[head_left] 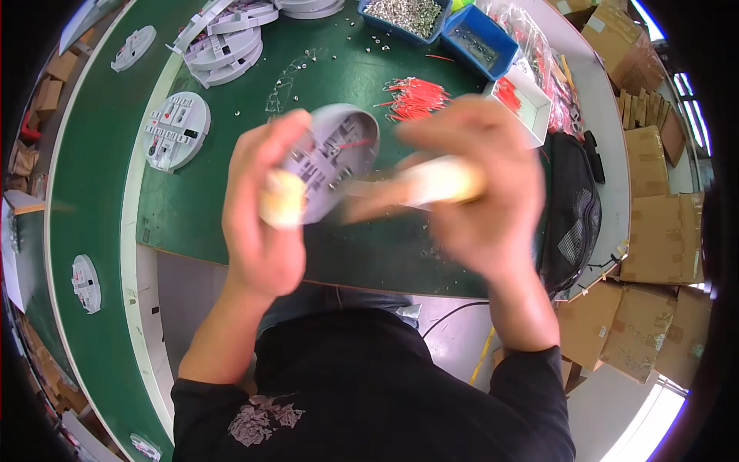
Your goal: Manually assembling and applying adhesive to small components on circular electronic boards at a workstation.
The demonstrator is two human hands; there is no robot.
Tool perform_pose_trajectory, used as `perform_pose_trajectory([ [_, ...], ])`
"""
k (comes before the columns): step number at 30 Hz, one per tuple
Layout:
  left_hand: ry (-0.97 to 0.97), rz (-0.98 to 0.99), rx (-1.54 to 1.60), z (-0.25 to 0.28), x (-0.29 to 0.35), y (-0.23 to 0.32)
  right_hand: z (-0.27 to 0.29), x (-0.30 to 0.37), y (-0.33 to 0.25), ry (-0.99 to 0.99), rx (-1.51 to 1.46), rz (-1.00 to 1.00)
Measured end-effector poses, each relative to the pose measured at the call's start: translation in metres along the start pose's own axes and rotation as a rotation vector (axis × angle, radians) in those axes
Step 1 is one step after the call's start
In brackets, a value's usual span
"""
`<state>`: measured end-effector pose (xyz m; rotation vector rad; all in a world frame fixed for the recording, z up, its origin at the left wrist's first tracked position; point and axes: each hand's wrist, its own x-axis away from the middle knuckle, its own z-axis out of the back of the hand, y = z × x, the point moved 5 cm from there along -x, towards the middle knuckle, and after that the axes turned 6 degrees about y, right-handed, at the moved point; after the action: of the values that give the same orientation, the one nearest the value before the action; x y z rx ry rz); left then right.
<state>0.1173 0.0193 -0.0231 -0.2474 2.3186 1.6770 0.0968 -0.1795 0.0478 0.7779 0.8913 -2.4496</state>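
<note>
- Left hand [258, 208]: curled around the near-left edge of a round grey housing [339, 158], thumb low, its tip wrapped in a pale yellow cover [282, 200].
- Right hand [496, 181]: raised just right of the housing, fingers bent; motion blur prevents telling whether anything is gripped.
- Housing: tilted above the near part of the green bench [208, 212], inner fittings exposed, a red wire [356, 143] across them.
- Good practice, as judged: steady the rim with the left hand, keep the inner face turned upward, and guide the right fingertips in without dragging the wire.
- Pose: both forearms rise from the lower edge, converging; the palms roughly face each other.
- Beyond: a pile of red wires [416, 98]; farther, a blue bin of small metal parts [392, 33]; at left, another grey housing [177, 131].
</note>
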Motion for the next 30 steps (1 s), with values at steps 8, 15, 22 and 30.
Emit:
perform_pose_trajectory([
  [8, -0.468, -0.624, -0.948, -0.039, 0.032, -0.021, -0.05, -0.058, 0.048, 0.686, -1.118, -0.553],
  [15, -0.413, -0.411, -0.826, -0.028, 0.023, -0.007, -0.118, -0.072, 0.09, 0.582, -1.403, -0.421],
  [22, 0.114, 0.101, -0.245, 0.036, -0.022, -0.017, -0.083, -0.06, 0.061, 0.544, -1.384, -0.478],
  [30, -0.028, 0.66, 0.349, 0.02, -0.023, -0.045, -0.035, -0.042, 0.04, 0.388, -1.506, -0.353],
])
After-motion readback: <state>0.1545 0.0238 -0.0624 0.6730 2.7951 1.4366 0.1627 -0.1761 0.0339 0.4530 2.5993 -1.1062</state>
